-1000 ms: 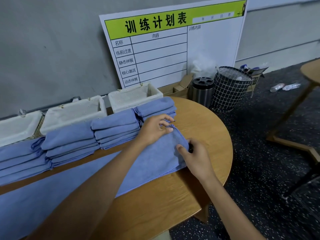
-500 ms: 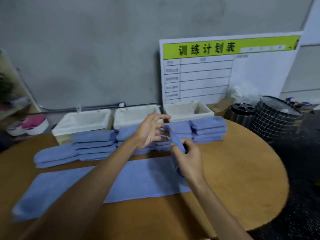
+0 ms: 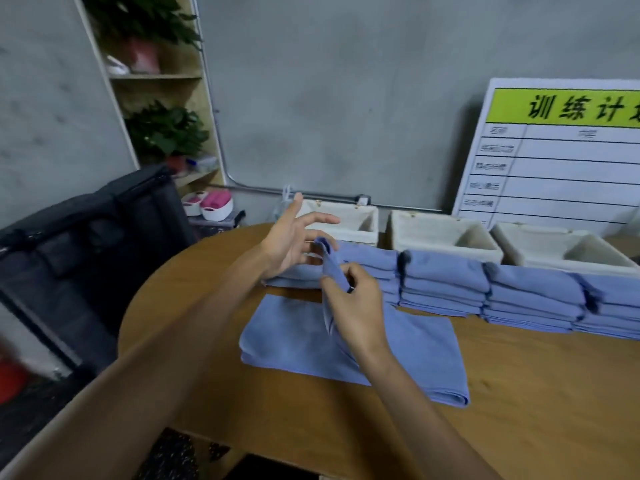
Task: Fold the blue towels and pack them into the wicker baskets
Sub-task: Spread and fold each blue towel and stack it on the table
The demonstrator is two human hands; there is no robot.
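- Work piece: one soft blue microfibre towel (image 3: 294, 336) lies at frame centre on the round wooden table (image 3: 519, 410), doubled over, with its folded edge at lower right. One corner is lifted above the cloth.
- Right hand (image 3: 356, 306): pinches the lifted corner between thumb and curled fingers.
- Left hand (image 3: 294, 242): fingers spread wide and straight, holding nothing; the fingertips sit just beside the raised corner tip. Contact cannot be confirmed.
- Completed, as judged: four stacks of folded blue towels (image 3: 446, 285) stand in a row across centre right, behind the work piece.
- Outstanding, as judged: the current towel needs at least one further fold. No packing has begun; the three white fabric-lined wicker baskets (image 3: 446, 237) against the wall at upper centre right show no towels inside.
- Legible writing: the white board with a green header band (image 3: 568, 161) at upper right shows the characters 训练计, cut off by the frame edge. The row labels beneath are too blurred to read.
- No brand marks are visible on the towels or baskets.
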